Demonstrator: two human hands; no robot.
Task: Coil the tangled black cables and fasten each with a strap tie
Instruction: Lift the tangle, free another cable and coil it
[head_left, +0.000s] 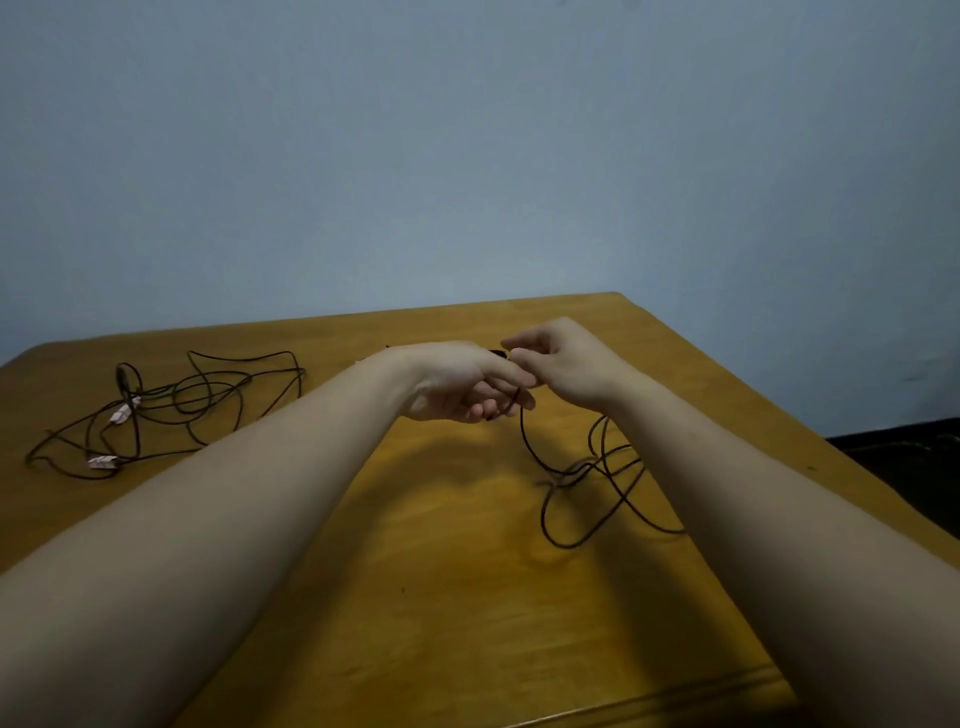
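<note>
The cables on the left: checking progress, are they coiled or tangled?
Tangled: the cables lie in loose crossing loops spread across the table, not bundled.

Table centre open; cable tangle left, loops right.

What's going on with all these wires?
A person is working on one black cable, held above the wooden table. The left hand grips it while the right hand pinches near its end; the rest trails in loose loops, not coiled yet. Another tangle of cable lies at the far left.
</note>
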